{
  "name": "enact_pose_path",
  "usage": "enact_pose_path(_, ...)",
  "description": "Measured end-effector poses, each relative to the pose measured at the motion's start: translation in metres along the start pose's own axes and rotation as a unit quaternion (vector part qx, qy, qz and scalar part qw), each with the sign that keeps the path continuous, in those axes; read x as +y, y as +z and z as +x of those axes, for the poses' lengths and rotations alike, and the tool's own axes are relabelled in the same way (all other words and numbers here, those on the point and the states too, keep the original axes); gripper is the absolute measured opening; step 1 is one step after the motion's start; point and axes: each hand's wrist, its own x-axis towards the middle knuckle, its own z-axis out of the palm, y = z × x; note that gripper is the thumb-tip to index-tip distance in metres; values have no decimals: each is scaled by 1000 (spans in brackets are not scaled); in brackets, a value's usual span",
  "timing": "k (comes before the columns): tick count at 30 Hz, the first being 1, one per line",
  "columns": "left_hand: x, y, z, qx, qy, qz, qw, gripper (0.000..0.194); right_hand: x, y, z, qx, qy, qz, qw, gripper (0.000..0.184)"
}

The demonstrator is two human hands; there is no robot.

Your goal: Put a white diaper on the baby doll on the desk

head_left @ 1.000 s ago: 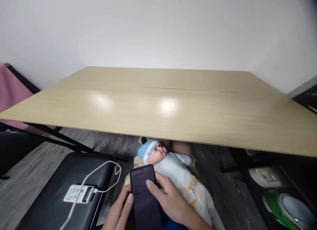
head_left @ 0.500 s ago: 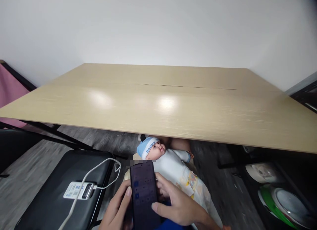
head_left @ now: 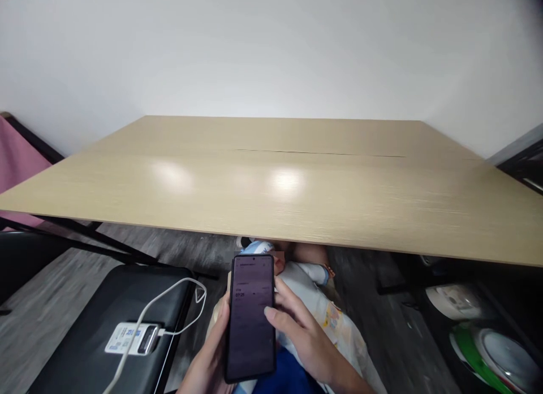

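A dark smartphone (head_left: 251,326) is held upright between both hands, below the table's front edge, its dim screen lit. My left hand (head_left: 210,348) grips its left side, the thumb along the edge. My right hand (head_left: 303,337) holds the right side, with its thumb at the screen's right edge. Behind the phone a baby doll (head_left: 301,281) in a white top and a printed diaper lies across my lap. The phone hides most of the doll's head and its blue and white cap (head_left: 257,247).
A wooden table (head_left: 271,196) spans the view against a white wall. On a black stool (head_left: 97,315) at left lies a white power bank (head_left: 132,338) with a white cable (head_left: 146,306). A pink cloth (head_left: 19,156) hangs at far left. Green and white containers (head_left: 470,348) stand low at right.
The phone has been raised and now covers most of the doll's head. Its screen content has changed. My right thumb shifted from mid-screen to lower down, then to the right edge.
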Motion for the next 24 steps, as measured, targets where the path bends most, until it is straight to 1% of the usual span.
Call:
enact_pose_path(3, -2, 3, -4, -35, -36, -43, 998, 77, 3, -5, -1, 42, -8, -65, 997, 62)
enact_pose_path(5, -4, 3, -4, -49, -43, -57, 996, 78, 5, -10, -2, 63, -24, -110, 992, 56)
enact_pose_path(9, -7, 2, 1, -55, -31, -67, 996, 82, 6, -16, -1, 64, -41, -145, 987, 48)
enact_pose_path(12, -7, 6, 2, -35, -18, -55, 998, 85, 6, -15, 1, 78, -36, -142, 986, 49)
enact_pose_path(16, -7, 17, 1, 24, -7, -28, 999, 94, 3, -7, 9, 104, -35, -129, 985, 54)
enact_pose_path(19, -7, 26, -1, 59, 1, 5, 998, 96, 1, -2, 14, 120, -26, -128, 984, 54)
enact_pose_path(22, -8, 30, -1, 62, 8, 29, 998, 96, 0, -2, 13, 127, -36, -118, 984, 55)
enact_pose_path(24, -10, 30, -1, 57, 10, 27, 998, 99, -2, -2, 11, 119, -44, -93, 988, 54)
